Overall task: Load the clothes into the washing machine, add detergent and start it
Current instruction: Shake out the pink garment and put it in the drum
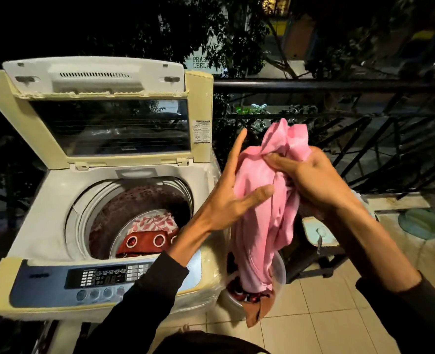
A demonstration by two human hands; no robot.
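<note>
On a tiled balcony at night, a person in black sleeves lifts a pink garment (262, 200) out of a clear plastic tub (280, 277) that stands on the floor beside a top-loading washing machine (45, 200). The right hand (311, 177) has its fingers curled into the cloth and grips it near the top; the left hand (226, 192) is spread with straight fingers, thumb laid against the fabric. The garment hangs down from both hands, its lower end still in the tub among dark red clothes (239, 295). To the left of the left hand the machine's lid (96, 111) stands raised, and in the drum lie a red curtain with ring eyelets (144, 242) and a red-and-white patterned cloth (152, 223). Behind the hands runs a dark metal railing (339, 85).
</note>
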